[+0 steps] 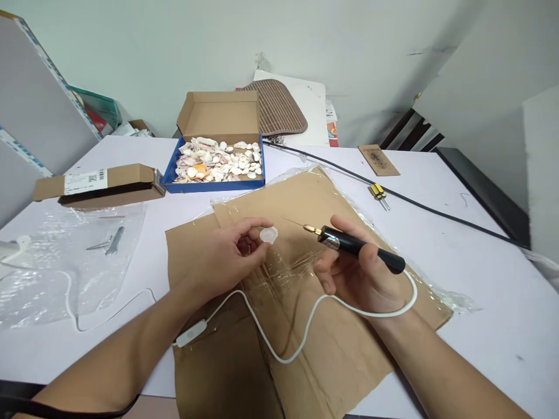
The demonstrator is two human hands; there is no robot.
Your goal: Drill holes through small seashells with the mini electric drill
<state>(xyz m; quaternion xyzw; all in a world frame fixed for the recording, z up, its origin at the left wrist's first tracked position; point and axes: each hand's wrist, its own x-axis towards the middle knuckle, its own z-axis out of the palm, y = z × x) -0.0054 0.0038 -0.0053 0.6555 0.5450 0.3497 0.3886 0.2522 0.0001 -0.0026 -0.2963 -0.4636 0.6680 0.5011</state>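
Between the thumb and fingers of my left hand (240, 247) is a small, whitish, translucent shell (269, 234). My right hand (362, 273) grips a black mini electric drill (349, 243) with a brass chuck and a thin bit. The bit points left toward the shell, with a gap between them. From the drill's rear end a white cable (301, 343) loops across the cardboard sheet (349, 343) to a white inline switch (191, 333). Both hands are above the cardboard.
Behind stands an open blue box (213, 187) full of shells. A long brown carton (109, 189) is left of it. A small wrench (115, 241) lies on plastic wrap (56, 273). Yellow-handled screwdrivers (378, 192), a black cord (414, 202) and a brown board (379, 160) lie at right.
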